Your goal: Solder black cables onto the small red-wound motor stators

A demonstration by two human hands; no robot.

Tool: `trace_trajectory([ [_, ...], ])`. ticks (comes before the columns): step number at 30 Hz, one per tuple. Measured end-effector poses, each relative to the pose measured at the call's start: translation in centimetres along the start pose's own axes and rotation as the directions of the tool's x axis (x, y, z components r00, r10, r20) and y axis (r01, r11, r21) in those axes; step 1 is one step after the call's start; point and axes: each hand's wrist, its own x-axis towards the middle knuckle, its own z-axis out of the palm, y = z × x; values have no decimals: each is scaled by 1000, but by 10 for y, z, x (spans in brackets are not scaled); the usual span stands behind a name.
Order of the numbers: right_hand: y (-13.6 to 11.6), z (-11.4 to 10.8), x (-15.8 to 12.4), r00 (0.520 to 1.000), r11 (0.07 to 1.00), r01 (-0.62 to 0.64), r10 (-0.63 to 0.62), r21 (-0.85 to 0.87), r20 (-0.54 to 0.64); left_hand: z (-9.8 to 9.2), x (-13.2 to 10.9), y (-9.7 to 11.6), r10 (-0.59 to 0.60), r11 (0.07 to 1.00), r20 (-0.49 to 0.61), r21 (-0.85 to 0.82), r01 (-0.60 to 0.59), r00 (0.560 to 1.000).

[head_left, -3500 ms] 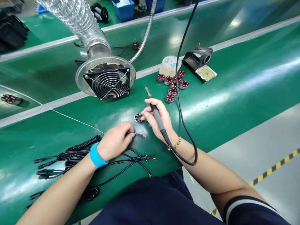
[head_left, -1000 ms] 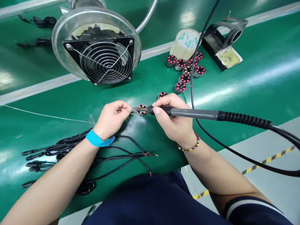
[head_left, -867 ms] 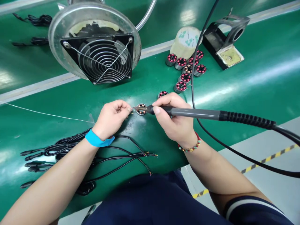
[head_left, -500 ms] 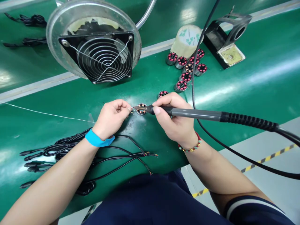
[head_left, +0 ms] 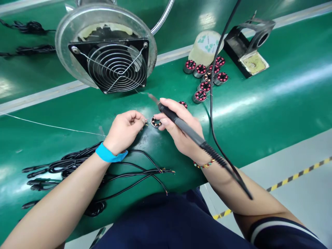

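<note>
Far L: two dark cable bundles (head_left: 31,27) on the surface behind the bench ledge. Nearer, coiled blk cables (head_left: 64,164) on green bench (head_left: 145,221), partly under L forearm; their stripped ends fan out R. Thin silvery wire (head_left: 52,126) runs in from L edge to L wrist, w/ blue band (head_left: 110,154). Exhaust fan (head_left: 121,74) hangs above, behind hands. L hand (head_left: 126,129) pinches short wire ends (head_left: 147,125) btwn thumb & fingers, tips poking out R. Small metal coil ring (head_left: 156,122) sits just R of them, slightly apart, btwn the hands. R hand (head_left: 181,131) grips soldering iron (head_left: 178,121), tip up-L, well off ring; its lower fingertips are at ring's R edge, apparently touching. One coil part (head_left: 183,104) half hidden behind R hand. Further R: coil cluster (head_left: 204,83) by tape roll (head_left: 206,45), blk cord (head_left: 212,107) crossing in front; then iron stand (head_left: 246,41) w/ yellow sponge (head_left: 254,65).
</note>
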Motion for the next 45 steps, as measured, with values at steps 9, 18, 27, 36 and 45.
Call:
trace_trajectory([
  [9,6,15,1,989,971,34,0,-235,145,-1,0,-1,32,999,-7,-21,-32,999],
  [18,11,19,1,998,974,44,-35,-223,44,-3,-3,-6,83,995,-23,-45,-84,996],
  [27,11,6,-1,973,994,106,-106,-13,-205,-5,-5,-8,110,987,-24,121,-106,994],
  [36,9,2,0,972,995,95,-84,40,-219,-5,-5,-9,110,986,-27,132,-106,994],
  [45,14,4,-1,960,994,91,-72,58,-270,-6,-5,-9,126,986,-42,117,-121,991],
])
